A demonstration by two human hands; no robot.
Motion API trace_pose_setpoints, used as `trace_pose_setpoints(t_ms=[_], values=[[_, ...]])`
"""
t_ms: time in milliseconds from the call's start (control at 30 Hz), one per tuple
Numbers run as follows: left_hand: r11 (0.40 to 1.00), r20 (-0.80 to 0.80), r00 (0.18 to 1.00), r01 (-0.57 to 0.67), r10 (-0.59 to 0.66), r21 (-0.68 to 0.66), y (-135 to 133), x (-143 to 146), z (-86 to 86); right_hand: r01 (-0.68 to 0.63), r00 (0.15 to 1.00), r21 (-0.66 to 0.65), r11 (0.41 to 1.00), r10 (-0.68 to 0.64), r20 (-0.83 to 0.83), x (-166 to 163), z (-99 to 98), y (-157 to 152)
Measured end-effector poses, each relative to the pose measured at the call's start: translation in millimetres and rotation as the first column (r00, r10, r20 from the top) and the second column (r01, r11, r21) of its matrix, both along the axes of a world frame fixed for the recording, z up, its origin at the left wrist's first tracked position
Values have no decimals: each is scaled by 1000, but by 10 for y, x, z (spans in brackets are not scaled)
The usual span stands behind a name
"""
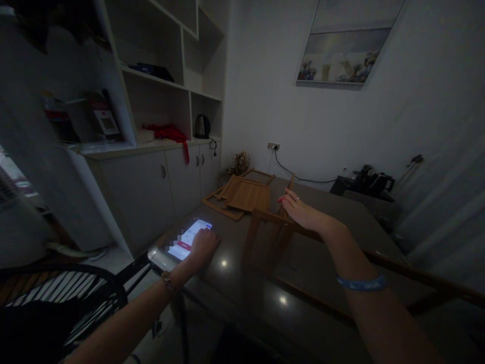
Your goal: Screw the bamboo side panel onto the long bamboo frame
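My left hand (204,247) rests over the right side of a lit smartphone (189,237), fingertips at its screen. Its fingers are partly hidden and look loosely bent, not gripping the phone. The phone lies at the table's left edge, by a rounded silver object (162,260). Out over the table, my right hand (297,207) has its fingers closed on an upright wooden slat (291,182). Below that hand stands a brown wooden frame (261,216), its long rails running off to the right. Behind lie several flat wooden panels and frames (248,194).
A dark glossy table (227,283) fills the middle. A black slatted chair (64,288) stands at the lower left. White cabinets (136,187) line the left wall, with a kettle (202,126) on the counter. Black appliances (373,182) and a cord (295,174) sit at the far right.
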State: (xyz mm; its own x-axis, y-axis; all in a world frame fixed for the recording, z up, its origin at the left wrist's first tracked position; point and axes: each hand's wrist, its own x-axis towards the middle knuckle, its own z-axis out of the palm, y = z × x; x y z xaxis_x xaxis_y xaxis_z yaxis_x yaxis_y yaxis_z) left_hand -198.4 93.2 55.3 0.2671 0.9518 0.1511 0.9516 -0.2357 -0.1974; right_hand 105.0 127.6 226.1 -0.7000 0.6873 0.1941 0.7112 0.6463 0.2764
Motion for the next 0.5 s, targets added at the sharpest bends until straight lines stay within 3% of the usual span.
trace_pose_setpoints(t_ms=[267, 500], values=[[998, 10, 999, -32, 33, -51, 56, -4, -19, -59, 998, 89, 994, 58, 18, 26, -41, 50], [996, 0, 1000, 26, -26, -91, 93, -38, -45, -94, 995, 135, 986, 90, 39, 42, -75, 84]])
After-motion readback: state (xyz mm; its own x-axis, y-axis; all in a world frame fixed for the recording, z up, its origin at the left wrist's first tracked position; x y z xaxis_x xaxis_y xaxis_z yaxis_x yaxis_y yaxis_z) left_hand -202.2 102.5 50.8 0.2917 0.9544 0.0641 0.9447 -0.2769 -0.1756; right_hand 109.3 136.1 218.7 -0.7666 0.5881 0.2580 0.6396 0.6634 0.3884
